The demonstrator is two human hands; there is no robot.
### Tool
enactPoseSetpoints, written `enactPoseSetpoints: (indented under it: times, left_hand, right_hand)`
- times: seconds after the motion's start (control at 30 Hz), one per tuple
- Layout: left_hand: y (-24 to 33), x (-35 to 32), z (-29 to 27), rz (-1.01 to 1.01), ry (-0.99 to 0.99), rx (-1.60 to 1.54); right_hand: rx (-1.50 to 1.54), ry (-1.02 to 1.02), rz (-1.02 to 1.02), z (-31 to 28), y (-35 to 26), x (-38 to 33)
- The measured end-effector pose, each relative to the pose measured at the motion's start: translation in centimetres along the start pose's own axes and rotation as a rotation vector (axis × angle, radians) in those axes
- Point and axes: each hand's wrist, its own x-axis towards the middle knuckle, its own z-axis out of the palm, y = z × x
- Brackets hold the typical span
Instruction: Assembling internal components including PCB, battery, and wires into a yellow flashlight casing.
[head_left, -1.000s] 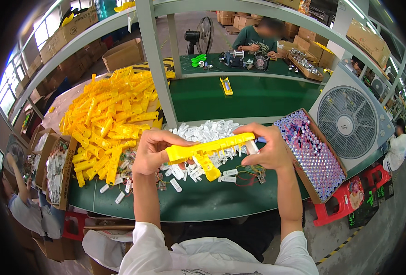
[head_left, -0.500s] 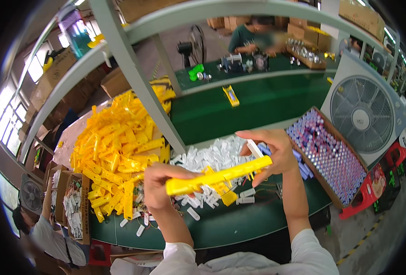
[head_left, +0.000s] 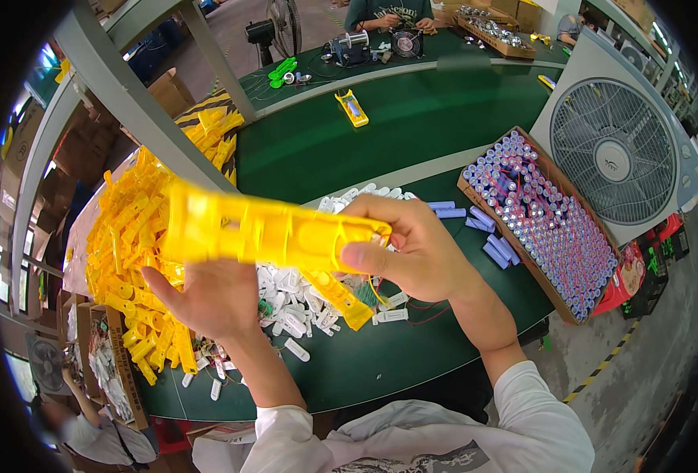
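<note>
My right hand (head_left: 412,248) grips a long yellow plastic shell (head_left: 274,232) by its right end, thumb across the near side. The shell's ribbed, hollow inside shows, and its left end is blurred. Thin wires (head_left: 382,236) and a small metal piece sit by the right thumb. My left hand (head_left: 219,296) is open under the shell's left end, palm up and thumb spread; its fingertips are hidden behind the shell. Another yellow shell (head_left: 347,303) lies below on a pile of white plastic pieces (head_left: 286,303).
Yellow shells (head_left: 128,236) are heaped at left. At right are loose purple battery cells (head_left: 499,251), a carton of cells (head_left: 582,311) and a box fan (head_left: 613,154). Beyond the frame post (head_left: 140,102), a green belt (head_left: 428,110) carries a yellow casing (head_left: 353,109). Co-workers sit across and at lower left.
My left hand has let go of the shell and opened beneath it. The shell has turned so its hollow inside shows, and has moved up and left. The view has shifted.
</note>
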Motion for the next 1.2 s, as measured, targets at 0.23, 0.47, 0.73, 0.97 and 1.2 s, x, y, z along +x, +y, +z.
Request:
enactPoseSetpoints:
  times: [0.23,0.47,0.73,0.97,1.2]
  left_hand:
    - [-5.6,-1.7,1.2,-0.379,-0.17,0.685]
    - [-6.0,-2.2,0.8,-0.231,-0.023,0.641]
    - [-5.2,-2.1,0.9,-0.06,-0.032,0.745]
    - [-4.4,-2.5,1.3,0.307,0.031,0.973]
    - [0.8,-1.5,0.8,0.612,0.151,1.123]
  right_hand:
    - [0.098,0.115,-0.117,0.8,1.2,0.1]
    - [-0.342,0.017,-0.188,0.8,0.9,0.1]
    - [-0.564,0.029,-0.273,1.1,1.3,-0.3]
    - [-0.431,0.173,-0.277,2.9,2.6,-0.3]
    - [-0.445,-0.045,-0.599,4.6,3.7,0.0]
